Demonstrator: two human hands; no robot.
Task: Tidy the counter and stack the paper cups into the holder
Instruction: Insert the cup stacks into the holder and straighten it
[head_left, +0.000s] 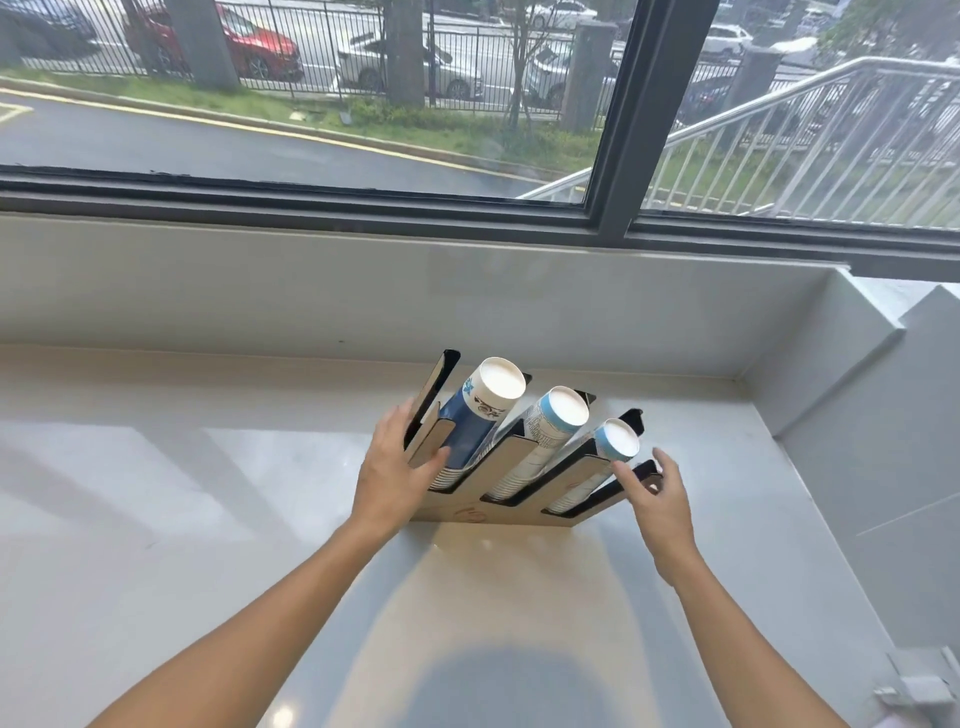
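Both arms out over the pale counter (156, 493), reaching for the cup holder (511, 467) near the back wall, below the window (311, 104). Three slots in the holder, each loaded with a stack of paper cups lying on a slant, bottoms up and pointing toward the window.

Leftmost slot: the widest stack (483, 415), dark blue sides with white print near the top. Middle slot: a stack in white and light blue (550, 431), a bit narrower. Rightmost slot: the slimmest stack (610, 449), light blue band under a white base. All three seated between the black dividers, wooden front panel facing the camera (a small round mark on that panel, too small to read).

Left hand (397, 467) spread flat against the holder's left edge, fingers extended and apart, thumb lying across the front strip just beside the dark blue stack. Touching the frame, not wrapped round anything.

Right hand (657, 499) at the holder's right end, fingers loosely extended, fingertips (621, 470) just below the smallest stack's base and by the outermost black divider. Contact with the divider looks likely, but cannot tell for certain. Nothing gripped in it.

Holder itself resting on the counter, well in from the front edge, close to the right-hand corner. Counter bare around it, with a shadow falling on the near part.
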